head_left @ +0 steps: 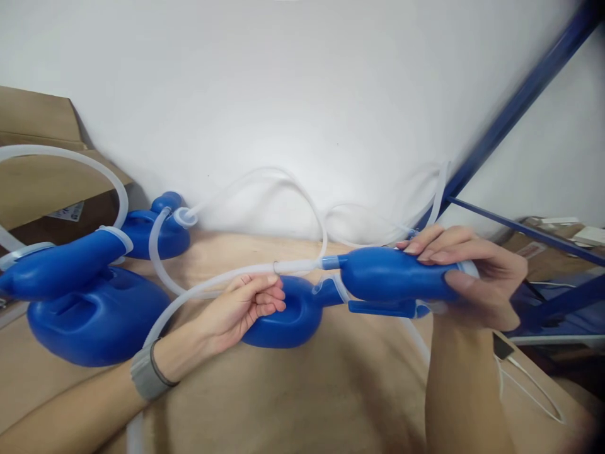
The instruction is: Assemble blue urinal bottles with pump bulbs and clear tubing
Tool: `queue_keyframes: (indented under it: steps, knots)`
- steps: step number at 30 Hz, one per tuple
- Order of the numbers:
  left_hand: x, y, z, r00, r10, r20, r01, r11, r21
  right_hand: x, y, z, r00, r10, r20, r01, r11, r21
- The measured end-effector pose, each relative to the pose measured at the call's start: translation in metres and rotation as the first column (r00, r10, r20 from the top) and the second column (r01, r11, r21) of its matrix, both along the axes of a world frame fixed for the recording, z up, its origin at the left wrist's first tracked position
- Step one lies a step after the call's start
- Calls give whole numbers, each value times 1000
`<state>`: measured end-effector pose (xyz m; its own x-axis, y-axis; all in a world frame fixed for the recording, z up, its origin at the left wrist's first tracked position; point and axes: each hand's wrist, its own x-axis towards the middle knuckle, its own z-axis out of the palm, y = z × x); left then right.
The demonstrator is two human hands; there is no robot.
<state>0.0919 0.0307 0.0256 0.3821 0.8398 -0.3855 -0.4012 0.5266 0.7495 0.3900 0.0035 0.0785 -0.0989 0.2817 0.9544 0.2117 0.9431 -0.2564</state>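
Note:
My right hand (pixel 466 271) is wrapped round the wide end of a blue bottle-shaped funnel (pixel 392 272), held level above the table. A translucent hose (pixel 302 265) fits over the funnel's narrow left tip. My left hand (pixel 258 296) has its fingers curled together just below the hose, near a thin metal ring (pixel 276 267); whether the fingertips pinch anything is too small to tell. Behind and below my left hand sits a blue jug (pixel 288 321) with its spout towards the right.
At the left, another blue funnel (pixel 61 265) lies over a large blue jug (pixel 104 321). Behind it are a smaller blue jug (pixel 161 236) and a cardboard box (pixel 38 183). A blue metal frame (pixel 520 104) rises at the right, with a white cable (pixel 534 384) below it.

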Motion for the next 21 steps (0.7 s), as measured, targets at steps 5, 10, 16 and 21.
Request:
queue_keyframes:
  steps: [5,10,16,21]
  knots:
    - [-3,-14,-6,994,-105,36,103,993,50,-39,-4,3,986,74,150,-81,996,41]
    - [-7,-21,-4,981,-175,79,164,978,127,-60,-15,4,984,19,180,-39,993,107]
    - [-4,-22,-2,969,-240,51,237,969,64,-71,-31,8,972,-57,229,18,985,169]
    - [-1,-23,-7,959,-270,88,267,963,45,-77,-37,8,955,-48,291,-3,985,172]
